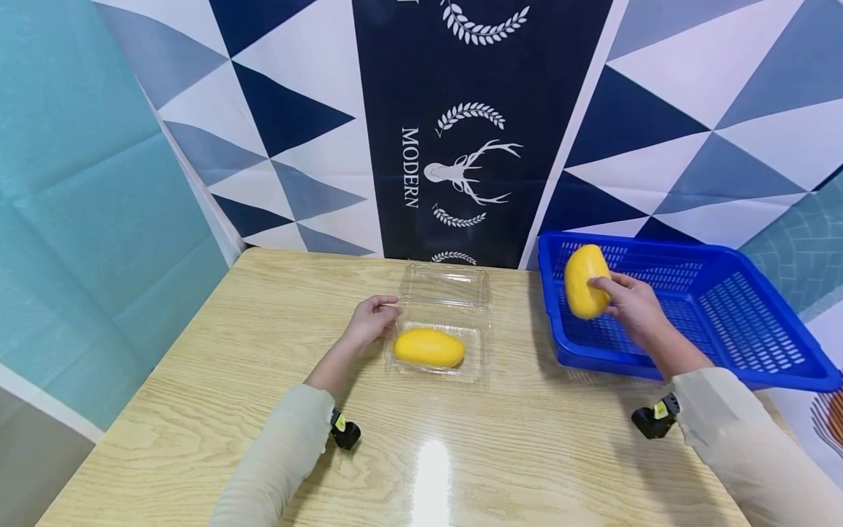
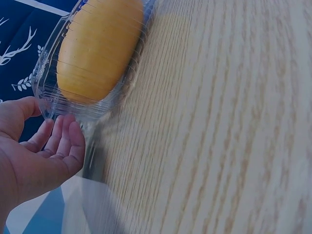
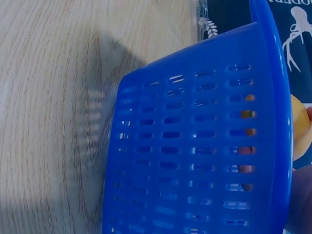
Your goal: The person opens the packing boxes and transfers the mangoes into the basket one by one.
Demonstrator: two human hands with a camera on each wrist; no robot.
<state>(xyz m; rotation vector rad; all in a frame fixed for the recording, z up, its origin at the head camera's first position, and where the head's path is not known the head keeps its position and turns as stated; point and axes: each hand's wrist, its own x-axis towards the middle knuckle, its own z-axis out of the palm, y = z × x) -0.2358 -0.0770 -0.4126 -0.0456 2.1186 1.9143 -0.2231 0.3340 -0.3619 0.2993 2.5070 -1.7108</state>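
Note:
An open clear plastic clamshell container (image 1: 476, 359) lies on the table, its lid (image 1: 444, 284) folded back towards the wall. Inside its left part rests a yellow mango (image 1: 429, 347), seen closer through the plastic in the left wrist view. My left hand (image 1: 377, 320) pinches the container's left rim between thumb and fingertips (image 2: 70, 127). My right hand (image 1: 634, 304) grips a second yellow mango (image 1: 586, 282) above the left side of a blue plastic basket (image 1: 560, 340). In the right wrist view the basket wall (image 3: 185, 146) hides most of that hand.
The basket stands at the table's right side, near the wall. A patterned cloth (image 1: 454, 172) hangs behind the wooden table (image 1: 514, 454), and a teal sheet (image 1: 99, 219) hangs at the left.

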